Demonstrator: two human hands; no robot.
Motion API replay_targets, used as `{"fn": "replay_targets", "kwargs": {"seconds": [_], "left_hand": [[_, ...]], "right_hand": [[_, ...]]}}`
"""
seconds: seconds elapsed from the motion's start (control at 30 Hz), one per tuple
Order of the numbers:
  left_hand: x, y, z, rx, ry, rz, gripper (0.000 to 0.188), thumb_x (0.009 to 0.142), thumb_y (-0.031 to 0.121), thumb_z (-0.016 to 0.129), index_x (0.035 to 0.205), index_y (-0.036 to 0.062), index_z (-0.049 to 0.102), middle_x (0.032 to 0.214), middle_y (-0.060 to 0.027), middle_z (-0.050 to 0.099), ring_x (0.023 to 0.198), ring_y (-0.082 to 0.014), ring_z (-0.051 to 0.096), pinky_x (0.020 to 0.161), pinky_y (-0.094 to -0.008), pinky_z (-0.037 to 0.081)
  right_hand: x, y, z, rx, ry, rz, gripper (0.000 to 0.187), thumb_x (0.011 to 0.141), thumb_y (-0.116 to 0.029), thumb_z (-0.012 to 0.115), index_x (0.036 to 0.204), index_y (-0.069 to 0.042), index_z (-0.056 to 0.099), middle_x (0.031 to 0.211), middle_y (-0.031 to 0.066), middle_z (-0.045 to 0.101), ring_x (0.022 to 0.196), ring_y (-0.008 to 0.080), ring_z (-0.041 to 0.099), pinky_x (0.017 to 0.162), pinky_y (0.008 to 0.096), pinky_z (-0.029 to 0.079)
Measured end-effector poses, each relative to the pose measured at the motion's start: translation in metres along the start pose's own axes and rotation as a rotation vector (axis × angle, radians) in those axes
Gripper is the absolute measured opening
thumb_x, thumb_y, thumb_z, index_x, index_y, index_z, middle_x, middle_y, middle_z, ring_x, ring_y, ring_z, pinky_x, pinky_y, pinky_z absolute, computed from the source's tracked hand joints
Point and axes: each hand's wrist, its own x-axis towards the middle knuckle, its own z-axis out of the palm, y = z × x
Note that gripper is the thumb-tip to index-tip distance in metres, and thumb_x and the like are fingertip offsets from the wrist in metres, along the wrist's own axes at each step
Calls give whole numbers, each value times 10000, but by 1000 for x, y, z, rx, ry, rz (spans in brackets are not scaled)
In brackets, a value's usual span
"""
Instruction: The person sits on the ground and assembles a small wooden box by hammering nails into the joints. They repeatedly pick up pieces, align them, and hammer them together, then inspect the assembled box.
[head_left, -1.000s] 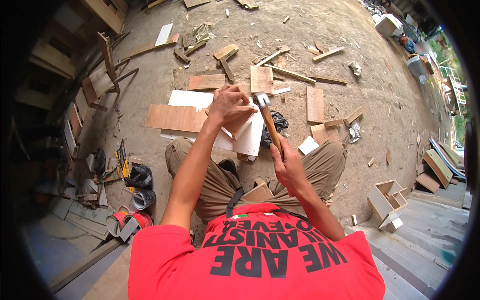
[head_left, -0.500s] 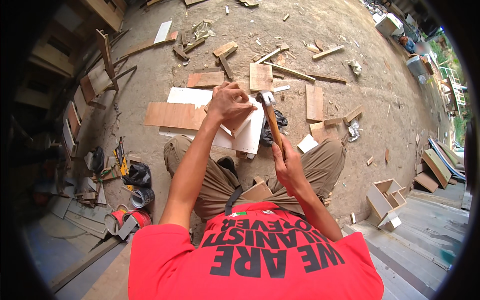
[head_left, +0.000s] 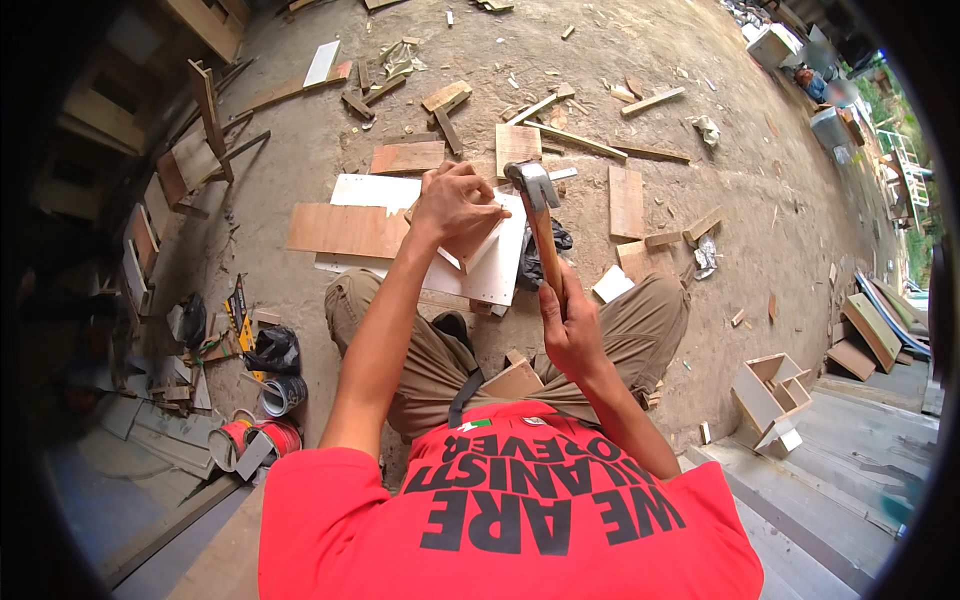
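Observation:
My right hand (head_left: 574, 330) is closed round the wooden handle of a claw hammer (head_left: 546, 240). The hammer's metal head is up, just right of my left hand (head_left: 455, 203). That hand is bent over a small joined wooden piece (head_left: 474, 246), with thumb and fingers pinched together at its upper right corner. Whatever sits in the pinch is too small to make out. Under the wooden piece lies a white board (head_left: 498, 272) with small holes along its edge. A brown plywood panel (head_left: 345, 230) rests on the white board's left part.
Wood offcuts (head_left: 626, 203) lie scattered over the concrete floor ahead. A black plastic bag (head_left: 535, 262) is beside the white board. To the left stand red tins (head_left: 268, 440), a grey can (head_left: 284, 394) and a yellow-handled saw (head_left: 240, 315). A compartmented wooden box (head_left: 768, 400) sits at right.
The hammer's head has risen and looks larger, while my right hand has shifted slightly. My left hand keeps its pinch on the wooden piece's corner.

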Motion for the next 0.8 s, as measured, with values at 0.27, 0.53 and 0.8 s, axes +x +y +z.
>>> {"fn": "replay_targets", "kwargs": {"seconds": [0.27,0.53,0.8], "left_hand": [[-1,3,-4,44,-10,0,469,595,632,815,794,212,749,927,41,626,1065,-178,545,953,-414,360],[3,-9,-16,-113,-179,112,381,731,388,805,1020,144,762,1054,-39,680,1145,-240,582,1039,-428,386],[-3,-9,-5,59,-44,150,311,767,380,783,979,154,752,1010,-20,695,1090,-230,596,966,-399,382]], "right_hand": [[4,10,-5,5,44,139,422,1023,-283,506,1327,8,488,716,198,606,614,254,612,591,377,452],[-20,13,2,797,-35,155,442,1076,-365,350,1430,-101,323,761,4,439,448,42,371,382,197,369],[-6,34,-7,350,-21,298,446,1060,-295,428,1450,-87,370,720,-27,476,515,37,401,434,203,340]]}}
